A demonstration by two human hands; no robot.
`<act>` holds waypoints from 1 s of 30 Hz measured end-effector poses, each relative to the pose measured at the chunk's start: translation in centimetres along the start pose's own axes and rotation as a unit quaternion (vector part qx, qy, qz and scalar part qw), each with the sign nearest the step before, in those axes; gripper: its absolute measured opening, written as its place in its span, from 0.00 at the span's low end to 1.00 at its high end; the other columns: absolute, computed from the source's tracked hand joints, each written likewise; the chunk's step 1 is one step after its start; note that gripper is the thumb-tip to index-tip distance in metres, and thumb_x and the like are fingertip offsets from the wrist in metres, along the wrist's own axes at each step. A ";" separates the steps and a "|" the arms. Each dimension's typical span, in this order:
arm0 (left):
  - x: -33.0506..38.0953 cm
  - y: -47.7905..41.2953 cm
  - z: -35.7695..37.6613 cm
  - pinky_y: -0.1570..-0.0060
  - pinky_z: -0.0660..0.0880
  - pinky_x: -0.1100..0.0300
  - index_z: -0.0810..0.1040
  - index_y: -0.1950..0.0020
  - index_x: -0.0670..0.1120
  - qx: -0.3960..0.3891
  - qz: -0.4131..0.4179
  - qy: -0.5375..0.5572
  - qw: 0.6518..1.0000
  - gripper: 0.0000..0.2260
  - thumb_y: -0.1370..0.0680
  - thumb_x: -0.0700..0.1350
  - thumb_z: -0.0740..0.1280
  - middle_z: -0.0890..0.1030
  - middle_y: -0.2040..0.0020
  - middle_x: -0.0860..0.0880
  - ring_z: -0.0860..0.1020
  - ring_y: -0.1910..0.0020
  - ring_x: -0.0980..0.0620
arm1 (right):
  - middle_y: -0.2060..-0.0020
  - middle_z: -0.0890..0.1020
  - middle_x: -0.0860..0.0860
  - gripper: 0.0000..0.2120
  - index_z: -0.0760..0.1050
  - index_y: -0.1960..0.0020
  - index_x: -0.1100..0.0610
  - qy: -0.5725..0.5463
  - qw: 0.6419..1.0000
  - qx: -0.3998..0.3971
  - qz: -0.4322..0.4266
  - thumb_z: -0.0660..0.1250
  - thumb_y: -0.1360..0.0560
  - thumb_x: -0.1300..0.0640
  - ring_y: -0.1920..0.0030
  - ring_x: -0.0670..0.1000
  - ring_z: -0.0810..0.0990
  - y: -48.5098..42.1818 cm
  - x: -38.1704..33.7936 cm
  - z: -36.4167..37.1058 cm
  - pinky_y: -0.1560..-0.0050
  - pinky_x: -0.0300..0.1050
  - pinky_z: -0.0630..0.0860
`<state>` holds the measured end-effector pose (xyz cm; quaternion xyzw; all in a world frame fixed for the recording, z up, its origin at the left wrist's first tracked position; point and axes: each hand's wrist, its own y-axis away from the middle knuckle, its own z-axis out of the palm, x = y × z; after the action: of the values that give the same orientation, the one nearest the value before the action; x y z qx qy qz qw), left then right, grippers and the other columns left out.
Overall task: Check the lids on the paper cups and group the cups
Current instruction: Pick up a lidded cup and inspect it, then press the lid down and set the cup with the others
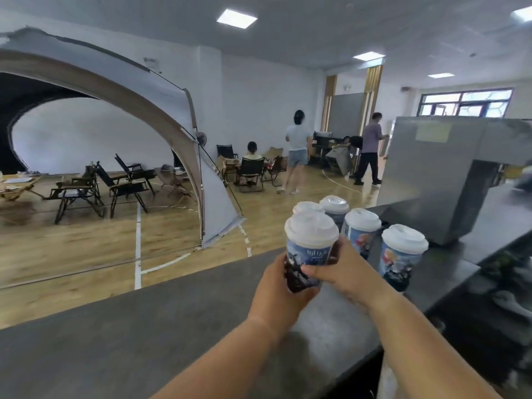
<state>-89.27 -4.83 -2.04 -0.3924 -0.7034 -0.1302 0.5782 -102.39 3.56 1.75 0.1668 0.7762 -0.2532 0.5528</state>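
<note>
While I am holding the near cup upright in both hands, my left hand is curling round its lower left side and my right hand is gripping its right wall with bent fingers. The four other cups are standing just beyond and to the right, toward the counter's far edge, so my right hand is lying nearer them. I am judging that the grey machine is closing off the right, while free room is lying leftward.

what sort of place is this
Likely a sports hall turned into a camping-style cafe or event space: court lines on the wooden floor, a large tent with folding chairs, and a grey counter holding lidded paper cups.
</note>
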 end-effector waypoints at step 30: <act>-5.1 -4.1 -0.9 0.36 0.62 0.69 0.60 0.24 0.51 -0.047 -0.105 -0.188 0.975 0.34 0.25 0.50 0.72 0.69 0.28 0.52 0.68 0.30 0.58 | 0.57 0.79 0.53 0.05 0.74 0.53 0.54 -0.148 0.957 0.226 0.110 0.60 0.20 0.59 0.59 0.50 0.77 -1.7 7.6 0.2 0.60 0.45 0.72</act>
<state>-91.38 -10.17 -5.29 -0.3607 -0.8300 -0.1468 0.3993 -105.72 1.91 -5.08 0.3322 0.5855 -0.3812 0.6336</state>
